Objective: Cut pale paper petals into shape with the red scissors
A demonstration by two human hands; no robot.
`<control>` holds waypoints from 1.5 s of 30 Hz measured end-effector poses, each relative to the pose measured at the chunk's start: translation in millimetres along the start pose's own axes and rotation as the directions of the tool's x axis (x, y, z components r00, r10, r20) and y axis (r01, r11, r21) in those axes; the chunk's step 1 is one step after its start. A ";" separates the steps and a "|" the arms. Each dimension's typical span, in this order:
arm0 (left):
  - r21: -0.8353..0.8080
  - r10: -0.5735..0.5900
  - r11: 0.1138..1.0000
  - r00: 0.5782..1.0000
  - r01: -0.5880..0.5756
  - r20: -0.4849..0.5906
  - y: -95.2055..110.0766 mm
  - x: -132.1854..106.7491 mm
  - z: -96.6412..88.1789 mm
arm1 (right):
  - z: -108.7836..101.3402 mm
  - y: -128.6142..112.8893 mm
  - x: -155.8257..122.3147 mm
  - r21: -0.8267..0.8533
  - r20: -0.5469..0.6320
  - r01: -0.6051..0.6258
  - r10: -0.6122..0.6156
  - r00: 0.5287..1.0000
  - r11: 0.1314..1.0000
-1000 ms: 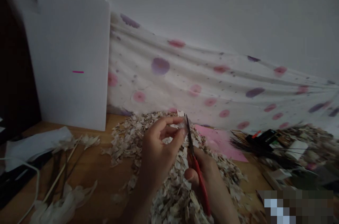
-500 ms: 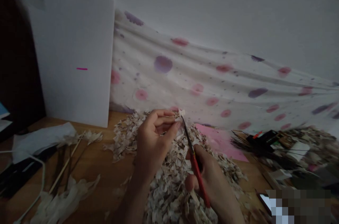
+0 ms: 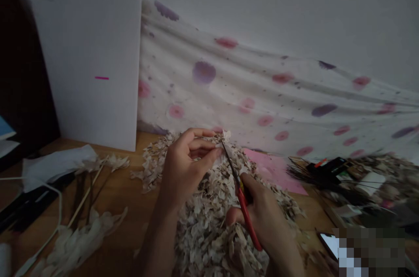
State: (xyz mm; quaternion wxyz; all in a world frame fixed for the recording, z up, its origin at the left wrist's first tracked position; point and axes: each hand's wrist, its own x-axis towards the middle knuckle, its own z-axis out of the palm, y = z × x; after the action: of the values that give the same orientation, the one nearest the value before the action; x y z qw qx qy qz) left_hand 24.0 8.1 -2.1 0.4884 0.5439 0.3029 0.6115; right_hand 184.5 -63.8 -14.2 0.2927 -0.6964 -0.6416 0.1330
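Scissors [image 3: 241,196] meet scrap [image 3: 225,136], frame centre.
Left hand [image 3: 186,163] pinches it clear of heap [image 3: 206,224] for blades; right hand [image 3: 263,218] grips handles.

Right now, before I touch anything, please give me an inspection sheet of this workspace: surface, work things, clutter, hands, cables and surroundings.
Surface: wooden table, largely covered.
Work things: red-handled scissors; small pale piece; pile of pale scraps under both hands.
Clutter: pale petals on sticks at the left; pink sheet; dark jumble at the right, blurred.
Hands: left hand pinches the small pale piece; right hand holds the red-handled scissors, blades at that piece.
Cables: white cable looping at the left.
Surroundings: white board leaning at the back; flowered cloth along the wall.
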 end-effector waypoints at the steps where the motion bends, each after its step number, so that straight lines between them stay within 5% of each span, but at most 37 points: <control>1: 0.001 -0.001 1.000 1.000 0.001 0.004 -0.3 0.0 -0.3 | -0.2 0.0 0.0 0.007 0.007 -0.001 0.001 1.000 1.000; 29: 0.106 0.004 0.994 0.994 -0.016 0.110 -5.0 -0.5 0.9 | -9.8 21.3 -1.1 -0.064 -0.010 0.085 -0.086 0.996 0.994; 40: 0.076 0.041 0.996 0.995 -0.048 0.093 -12.0 2.9 5.9 | -9.3 29.3 4.8 0.213 -0.206 0.112 -0.067 0.976 0.971; 45: 0.063 0.112 0.991 0.988 -0.119 0.103 -13.5 -2.2 18.8 | 4.9 28.2 2.8 0.612 -0.317 0.247 -0.053 0.947 0.751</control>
State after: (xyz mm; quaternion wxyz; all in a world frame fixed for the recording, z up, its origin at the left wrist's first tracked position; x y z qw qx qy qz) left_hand 45.5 7.6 -10.8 0.4475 0.6067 0.2673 0.6001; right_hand 205.2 -60.1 -33.8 0.6110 -0.5105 -0.5631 0.2213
